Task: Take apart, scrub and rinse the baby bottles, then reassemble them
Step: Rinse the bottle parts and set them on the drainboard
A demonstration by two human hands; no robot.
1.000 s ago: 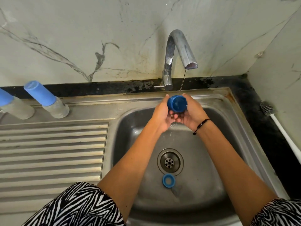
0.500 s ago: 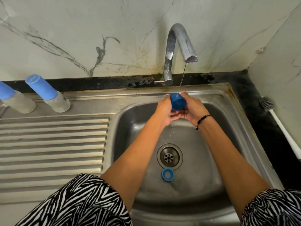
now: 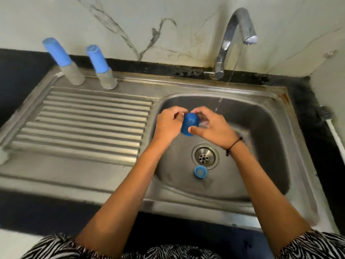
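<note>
Over the left part of the steel sink basin [image 3: 261,128], both hands hold a dark blue bottle cap [image 3: 189,124]. My left hand [image 3: 168,126] grips its left side and my right hand [image 3: 211,128] pinches its right side. A thin stream from the tap [image 3: 237,34] falls just to the right of the hands. A light blue screw ring [image 3: 200,171] lies on the basin floor beside the drain [image 3: 204,156]. Two clear bottles with blue caps [image 3: 63,62] [image 3: 101,68] stand at the back of the ribbed drainboard [image 3: 84,124].
A white-handled bottle brush [image 3: 328,124] lies on the black counter right of the sink. A marble-patterned wall rises behind the tap and on the right. A clear object sits at the drainboard's far left edge [image 3: 2,156].
Both hands with the blue cap have moved left and down, out from under the water stream. The view has swung left, bringing both bottles fully into sight.
</note>
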